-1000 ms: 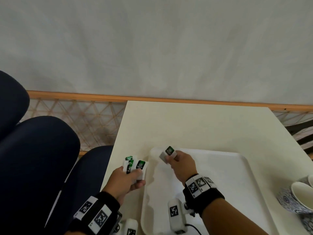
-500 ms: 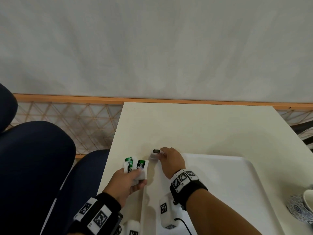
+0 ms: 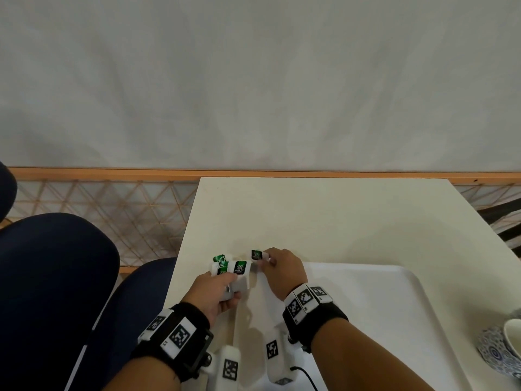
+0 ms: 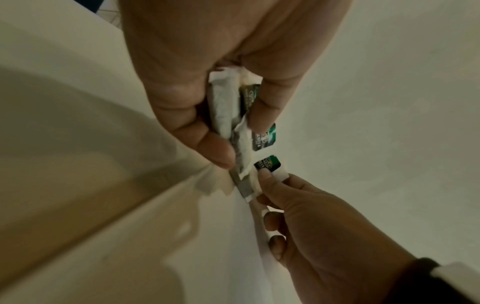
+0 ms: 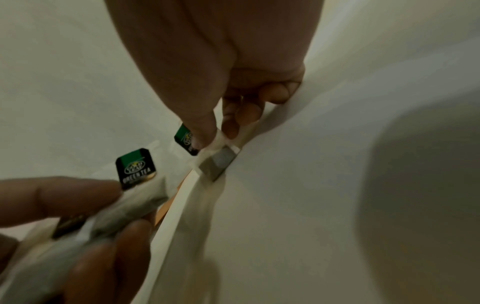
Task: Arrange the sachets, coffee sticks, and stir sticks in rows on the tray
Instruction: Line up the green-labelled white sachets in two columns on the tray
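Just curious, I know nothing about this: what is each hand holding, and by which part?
Left hand grips a bunch of green tea sachets by their lower ends; right hand pinches one sachet at its top, by the tag.

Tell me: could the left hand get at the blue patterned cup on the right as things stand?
Probably not easily. The left hand grips a bunch of green tea sachets at the tray's left edge; the cup stands beyond the tray's far side, with the right hand between.

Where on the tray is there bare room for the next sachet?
The tray floor is bare from the right hand to its right rim. Crowded: the far-left corner, where that hand pinches a sachet beside the left hand gripping its bundle of sachets.
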Demonstrator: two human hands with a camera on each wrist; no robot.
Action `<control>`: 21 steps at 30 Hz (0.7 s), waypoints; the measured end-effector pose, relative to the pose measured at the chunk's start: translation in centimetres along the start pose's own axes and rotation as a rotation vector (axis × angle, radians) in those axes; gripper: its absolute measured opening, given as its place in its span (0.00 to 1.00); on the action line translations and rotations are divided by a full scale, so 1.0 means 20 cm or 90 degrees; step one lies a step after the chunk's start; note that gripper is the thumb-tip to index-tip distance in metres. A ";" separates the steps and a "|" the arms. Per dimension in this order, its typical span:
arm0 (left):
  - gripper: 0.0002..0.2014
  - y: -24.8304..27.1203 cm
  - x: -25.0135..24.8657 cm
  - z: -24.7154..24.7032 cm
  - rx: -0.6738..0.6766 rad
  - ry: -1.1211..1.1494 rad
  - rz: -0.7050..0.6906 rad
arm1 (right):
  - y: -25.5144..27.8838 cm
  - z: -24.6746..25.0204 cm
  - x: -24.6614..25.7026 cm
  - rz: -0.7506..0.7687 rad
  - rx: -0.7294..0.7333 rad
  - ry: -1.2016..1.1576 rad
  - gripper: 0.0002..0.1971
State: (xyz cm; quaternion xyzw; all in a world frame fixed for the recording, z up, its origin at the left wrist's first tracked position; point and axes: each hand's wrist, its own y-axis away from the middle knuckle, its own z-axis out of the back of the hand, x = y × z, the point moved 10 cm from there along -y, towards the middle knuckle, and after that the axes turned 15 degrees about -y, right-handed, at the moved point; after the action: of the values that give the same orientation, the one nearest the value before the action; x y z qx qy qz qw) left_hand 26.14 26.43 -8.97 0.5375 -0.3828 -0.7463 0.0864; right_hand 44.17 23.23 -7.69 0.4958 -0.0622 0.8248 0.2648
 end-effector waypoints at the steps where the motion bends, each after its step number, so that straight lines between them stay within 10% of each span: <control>1: 0.06 -0.01 0.00 0.00 0.000 0.002 0.003 | 0.00 0.01 0.00 -0.002 -0.004 -0.010 0.07; 21: 0.03 -0.04 0.02 0.04 -0.022 -0.023 0.001 | -0.04 0.04 -0.01 -0.032 -0.030 0.037 0.11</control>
State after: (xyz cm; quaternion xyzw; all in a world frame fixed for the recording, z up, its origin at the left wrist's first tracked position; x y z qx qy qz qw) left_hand 25.55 27.04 -9.65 0.5223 -0.3720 -0.7622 0.0894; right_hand 45.27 23.61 -7.59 0.4663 -0.0617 0.8304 0.2986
